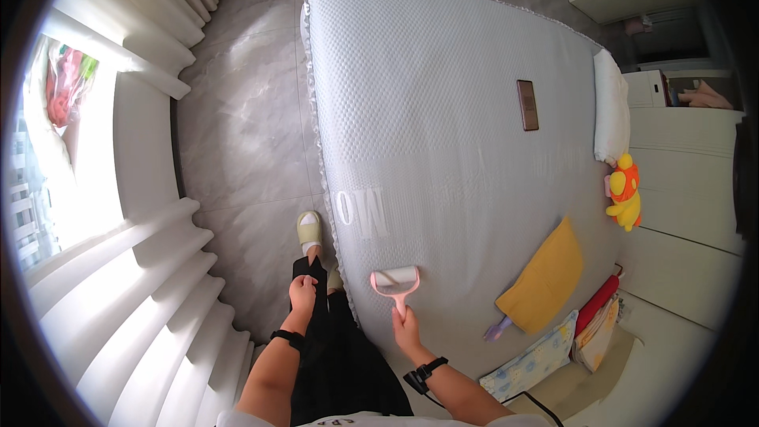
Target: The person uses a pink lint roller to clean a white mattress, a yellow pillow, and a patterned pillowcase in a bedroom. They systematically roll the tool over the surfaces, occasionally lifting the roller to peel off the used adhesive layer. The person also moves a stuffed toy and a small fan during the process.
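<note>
My right hand (407, 331) grips the pink handle of a lint roller (396, 277), whose white roll rests on or just above the pale quilted mattress cover (439, 207). Over my black trousers, my left hand (303, 293) is curled with its fingers closed and holds nothing that I can see. Large white letters mark the cover beyond the roller. A phone (527, 105) lies farther off on the bed. At the right, a yellow pillow (542, 279) has a purple-handled item (497, 328) beside it.
A white pillow (611, 108) and a yellow-and-orange plush toy (626, 193) sit along the bed's far right side. Folded textiles (533, 359) stand at the lower right. Tiled floor (249, 130) and long curtains (160, 302) are at the left, by a bright window.
</note>
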A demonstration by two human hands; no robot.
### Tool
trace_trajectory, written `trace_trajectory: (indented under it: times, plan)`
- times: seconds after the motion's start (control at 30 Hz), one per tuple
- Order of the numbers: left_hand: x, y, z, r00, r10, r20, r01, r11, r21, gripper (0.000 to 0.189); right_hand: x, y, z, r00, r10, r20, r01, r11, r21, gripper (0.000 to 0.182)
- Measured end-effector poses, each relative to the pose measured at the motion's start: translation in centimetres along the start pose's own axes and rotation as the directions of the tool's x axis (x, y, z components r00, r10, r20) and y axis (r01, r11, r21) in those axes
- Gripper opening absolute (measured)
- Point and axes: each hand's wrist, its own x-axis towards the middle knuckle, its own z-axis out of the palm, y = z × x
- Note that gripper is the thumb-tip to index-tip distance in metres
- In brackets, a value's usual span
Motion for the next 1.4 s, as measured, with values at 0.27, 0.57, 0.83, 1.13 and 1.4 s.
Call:
trace_trajectory:
  times: [0.27,0.57,0.83,1.13,1.4]
  plan:
    - [2.0,8.1,-4.0,0.962,-0.203,0.185,0.217,0.974,-0.062,0.028,32.8,-22.0,4.4,0.988,-0.146,-0.05,0.153,0.968,0.199,0.035]
    - [2.5,16.6,6.6,0.752,-0.09,0.653,-0.059,0.977,0.203,0.033,35.8,-28.2,1.5,0.996,0.003,0.092,-0.033,0.945,0.326,0.035]
    - [4.3,17.0,14.2,0.654,-0.122,0.746,-0.232,0.907,0.352,0.045,20.5,-15.5,-2.5,0.991,0.135,0.007,-0.135,0.991,0.007,0.026]
    - [3.7,17.6,15.7,0.763,-0.134,0.632,-0.257,0.835,0.487,0.05,44.8,-36.0,2.3,0.997,-0.081,0.018,0.078,0.988,0.132,0.043]
    - [4.5,17.0,15.7,0.755,-0.16,0.636,-0.253,0.824,0.507,0.05,34.0,-23.2,-2.3,0.989,-0.125,-0.073,0.1,0.957,-0.273,0.037]
